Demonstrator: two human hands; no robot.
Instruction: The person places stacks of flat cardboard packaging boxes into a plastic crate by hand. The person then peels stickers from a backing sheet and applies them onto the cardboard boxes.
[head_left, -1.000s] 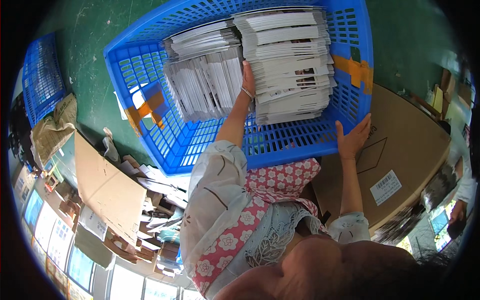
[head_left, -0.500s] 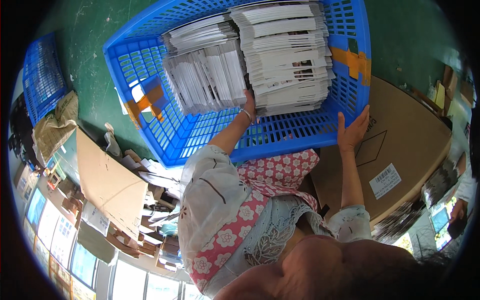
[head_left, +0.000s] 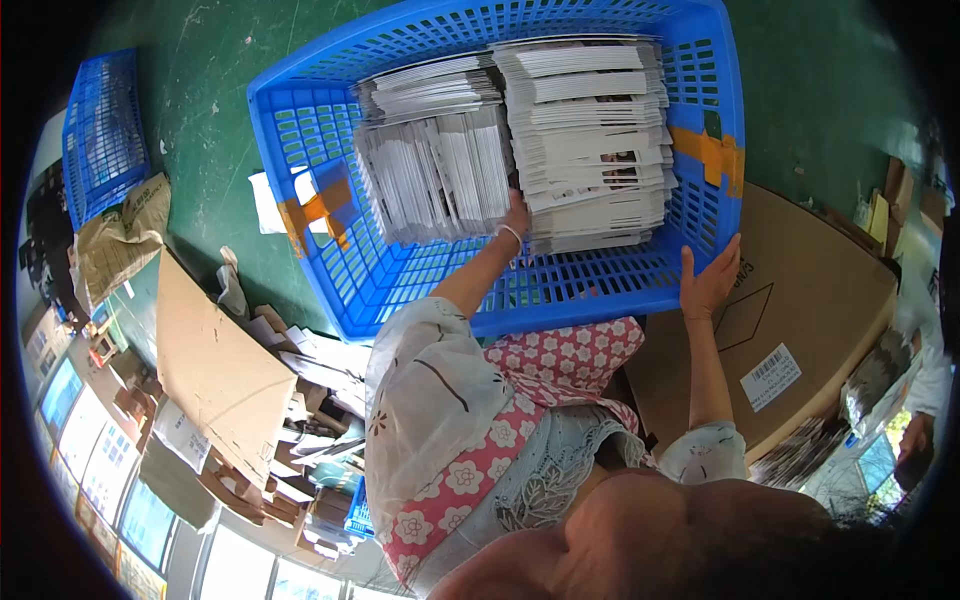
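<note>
A blue plastic basket point(head_left: 600, 311) with slotted walls lies in front of me, with orange tape on both ends. Inside stand packed stacks of folded white printed sheets: a left block point(head_left: 435, 175) and a taller right block point(head_left: 590, 150). My left hand point(head_left: 516, 220) reaches over the near rim into the gap between the blocks, beside the right one's near end. Its fingers are mostly hidden by the paper. My right hand point(head_left: 708, 283) cups the basket's near right corner from outside, thumb apart from the fingers.
A large brown cardboard box point(head_left: 790, 310) sits under the basket's right end. At left, a cardboard sheet point(head_left: 215, 360) leans near heaped paper scraps point(head_left: 320, 360). Another blue basket point(head_left: 103, 135) stands at far left on the green floor point(head_left: 200, 120). Another person's hand point(head_left: 913, 437) shows at far right.
The basket and its paper stacks have shifted toward me and a little to the right in the view, showing more of the far wall. Both hands keep their places on it.
</note>
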